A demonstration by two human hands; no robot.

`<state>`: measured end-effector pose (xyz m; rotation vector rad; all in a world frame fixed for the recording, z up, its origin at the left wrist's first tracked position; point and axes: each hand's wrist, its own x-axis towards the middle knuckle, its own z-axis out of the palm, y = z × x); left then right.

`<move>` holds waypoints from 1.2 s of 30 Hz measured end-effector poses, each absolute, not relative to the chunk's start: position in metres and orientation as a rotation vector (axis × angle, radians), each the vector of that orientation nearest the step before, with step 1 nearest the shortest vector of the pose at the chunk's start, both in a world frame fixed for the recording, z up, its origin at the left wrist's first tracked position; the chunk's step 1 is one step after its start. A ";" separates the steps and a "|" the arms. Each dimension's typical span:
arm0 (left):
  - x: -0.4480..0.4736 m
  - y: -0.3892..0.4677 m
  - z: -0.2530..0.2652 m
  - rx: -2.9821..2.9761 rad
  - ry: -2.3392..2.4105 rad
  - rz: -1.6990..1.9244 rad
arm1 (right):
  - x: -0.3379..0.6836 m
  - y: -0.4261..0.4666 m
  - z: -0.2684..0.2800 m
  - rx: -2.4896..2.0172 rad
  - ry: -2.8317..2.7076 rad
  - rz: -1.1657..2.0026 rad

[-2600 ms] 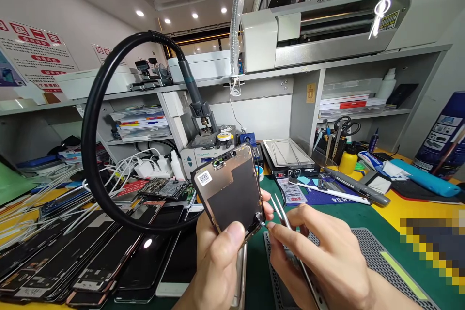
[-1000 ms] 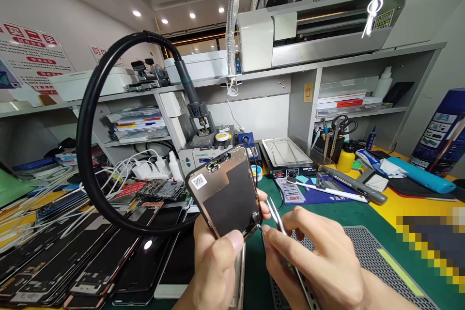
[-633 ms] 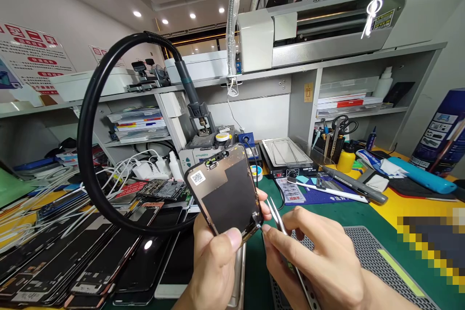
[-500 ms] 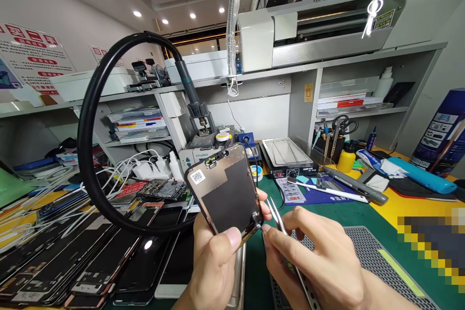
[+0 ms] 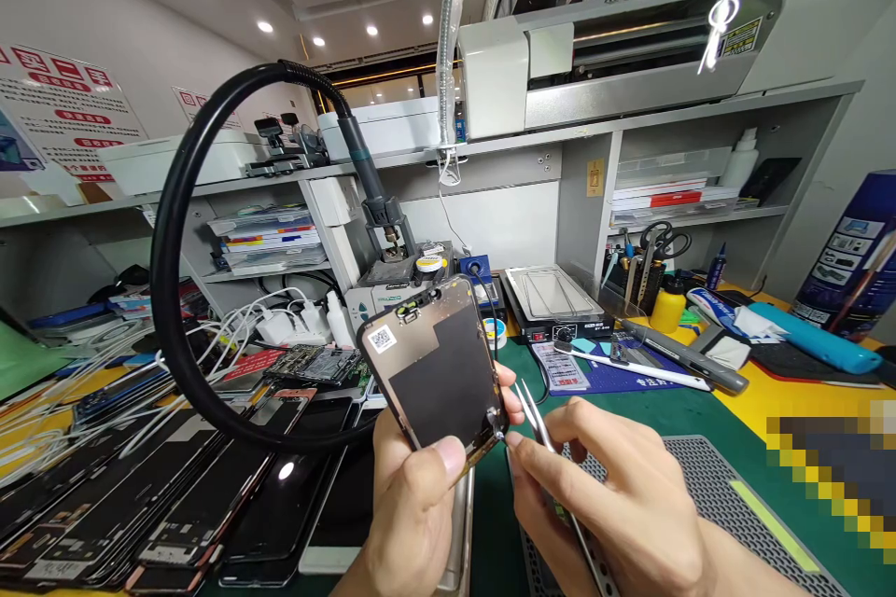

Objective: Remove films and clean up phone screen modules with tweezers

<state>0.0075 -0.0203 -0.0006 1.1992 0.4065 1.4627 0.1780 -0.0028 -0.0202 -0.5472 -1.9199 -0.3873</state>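
A rectangular phone display panel with a dark, bronze-edged back (image 5: 438, 373) is held tilted above the green mat (image 5: 700, 415), clasped in the left hand (image 5: 418, 504), whose fingers are mostly hidden behind it. Slim silver metal tweezers (image 5: 543, 434), tips parted, are enclosed by the right hand's (image 5: 623, 494) grip; whether the panel's lower corner is touched cannot be told. The grey perforated pad (image 5: 728, 522) is partly covered.

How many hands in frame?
2. Left hand grips the phone panel, fingers partly hidden behind it; right hand is at the panel's lower-right corner, holding tweezers. No other hand shows.
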 end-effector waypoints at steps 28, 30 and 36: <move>0.007 -0.010 0.002 1.137 0.319 1.405 | 0.178 -0.001 -0.025 -0.547 -1.921 -0.395; 0.008 -0.010 0.002 1.135 0.321 1.422 | 0.178 -0.002 -0.025 -0.558 -1.926 -0.385; 0.012 -0.009 0.002 1.154 0.472 1.509 | 0.180 -0.003 -0.021 -0.598 -1.872 -0.260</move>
